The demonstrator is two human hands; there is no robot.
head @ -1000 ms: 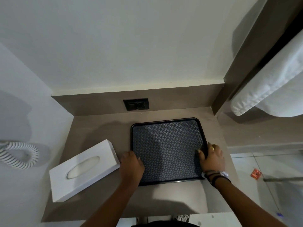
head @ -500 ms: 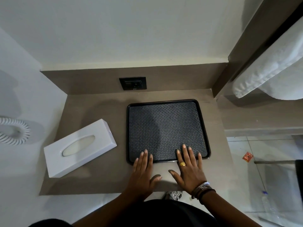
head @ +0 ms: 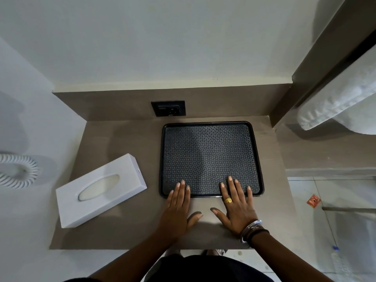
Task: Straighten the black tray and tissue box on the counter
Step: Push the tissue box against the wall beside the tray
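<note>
The black tray [head: 209, 151] lies flat on the brown counter [head: 122, 139], its sides roughly parallel to the back wall. My left hand [head: 177, 208] and my right hand [head: 237, 204] rest palm-down at its near edge, fingers spread, fingertips over the rim onto the patterned floor of the tray. Neither hand grips anything. A white tissue box [head: 101, 189] sits to the left of the tray, turned at an angle to the counter's edges, apart from both hands.
A black wall socket [head: 168, 108] is set in the backsplash behind the tray. A coiled white cord [head: 18, 171] hangs on the left wall. White towels [head: 341, 100] hang at upper right. The counter drops off to tiled floor [head: 335, 210] on the right.
My hands left the tray's left and right sides and came flat onto its near edge. The tray now lies squarer to the wall. The tissue box has not moved.
</note>
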